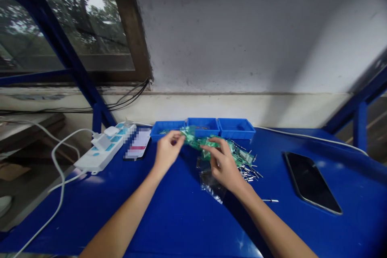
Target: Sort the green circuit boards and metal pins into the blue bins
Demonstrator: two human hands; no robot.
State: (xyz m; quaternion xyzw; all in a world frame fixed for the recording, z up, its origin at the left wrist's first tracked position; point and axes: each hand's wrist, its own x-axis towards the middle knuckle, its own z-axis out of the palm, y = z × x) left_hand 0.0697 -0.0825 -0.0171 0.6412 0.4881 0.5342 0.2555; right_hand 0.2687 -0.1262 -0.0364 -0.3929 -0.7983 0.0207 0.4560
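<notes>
A crinkled green plastic bag stretches between my two hands above the blue table. My left hand is closed in a pinch on the bag's left end. Over the bag's middle, my right hand has its fingers apart and bent, fingertips against the green plastic; its thumb is partly hidden. Thin metal pins lie in a loose pile right of that hand, some on or under the green plastic. Below the right hand rests a small clear plastic bag.
Three blue trays line the table's back edge. A white power strip with plugs and cables and a phone are at left. A dark phone lies at right. One loose pin is near my right forearm. Blue frame posts flank the table.
</notes>
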